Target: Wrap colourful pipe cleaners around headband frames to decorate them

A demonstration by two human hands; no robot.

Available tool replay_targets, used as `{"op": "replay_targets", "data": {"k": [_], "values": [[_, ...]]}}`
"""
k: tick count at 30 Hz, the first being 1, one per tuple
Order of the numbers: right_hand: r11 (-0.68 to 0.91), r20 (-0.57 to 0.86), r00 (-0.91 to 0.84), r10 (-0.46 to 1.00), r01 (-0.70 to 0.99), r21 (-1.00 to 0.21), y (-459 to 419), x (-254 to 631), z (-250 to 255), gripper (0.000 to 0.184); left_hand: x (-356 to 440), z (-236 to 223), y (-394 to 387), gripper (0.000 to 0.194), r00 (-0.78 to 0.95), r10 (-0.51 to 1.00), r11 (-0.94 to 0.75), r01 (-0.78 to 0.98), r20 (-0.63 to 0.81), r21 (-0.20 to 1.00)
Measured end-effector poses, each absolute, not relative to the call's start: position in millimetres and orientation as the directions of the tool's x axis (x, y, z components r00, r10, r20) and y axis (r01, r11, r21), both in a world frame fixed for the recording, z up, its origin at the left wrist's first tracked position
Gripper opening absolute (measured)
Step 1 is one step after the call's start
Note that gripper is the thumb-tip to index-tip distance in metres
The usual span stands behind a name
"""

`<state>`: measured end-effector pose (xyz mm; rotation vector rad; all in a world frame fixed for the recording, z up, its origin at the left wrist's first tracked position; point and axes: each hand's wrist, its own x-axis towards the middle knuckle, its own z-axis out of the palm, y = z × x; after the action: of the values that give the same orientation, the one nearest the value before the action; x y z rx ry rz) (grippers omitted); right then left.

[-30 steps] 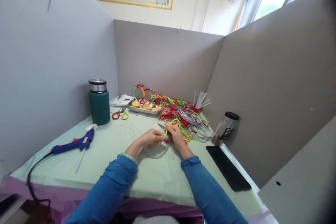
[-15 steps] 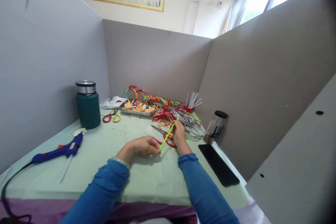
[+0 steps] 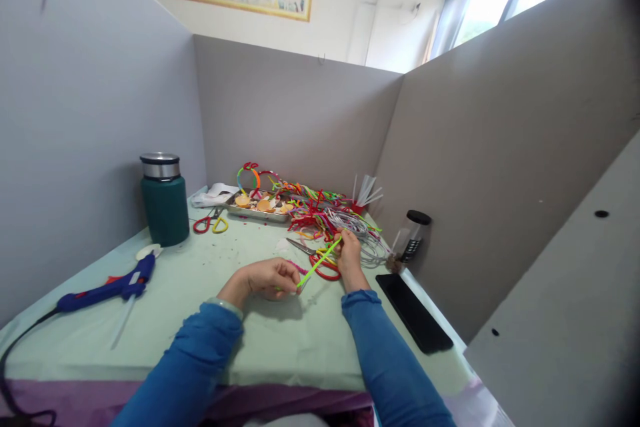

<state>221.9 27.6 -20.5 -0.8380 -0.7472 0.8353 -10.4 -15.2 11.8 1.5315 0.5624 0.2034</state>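
Observation:
A bright green fuzzy pipe cleaner (image 3: 319, 263) stretches nearly straight between my two hands. My left hand (image 3: 274, 277) pinches its lower end, close above the cloth; a thin grey strand seems to show by those fingertips. My right hand (image 3: 349, 252) grips the upper end, farther back and to the right. Under the pipe cleaner lie scissors (image 3: 327, 268) with red and yellow handles, their blades pointing left. A pink fuzzy piece (image 3: 299, 267) rests just behind my left fingers. Behind my right hand spreads a heap of coloured pipe cleaners (image 3: 320, 217) with a grey coiled bundle (image 3: 350, 221).
A metal tray (image 3: 260, 215) with small craft pieces stands at the back. Leftward are a green flask (image 3: 165, 210), a second pair of scissors (image 3: 219, 225) and a blue glue gun (image 3: 107, 290). A black phone-like slab (image 3: 414, 313) and a clear jar (image 3: 410, 240) are rightward. Grey partitions enclose the table.
The green pipe cleaner was bent in a loop between my close-set hands; now it is drawn out straight. My hands have moved apart, uncovering the scissors. The view has turned slightly right.

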Motion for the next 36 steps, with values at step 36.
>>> {"op": "replay_targets", "data": {"k": [36], "values": [[0.413, 0.429, 0.108, 0.897, 0.142, -0.899, 9, 162, -29, 0.03, 0, -13, 16, 0.03, 0.264, 0.964, -0.068, 0.104, 0.038, 0.992]]}}
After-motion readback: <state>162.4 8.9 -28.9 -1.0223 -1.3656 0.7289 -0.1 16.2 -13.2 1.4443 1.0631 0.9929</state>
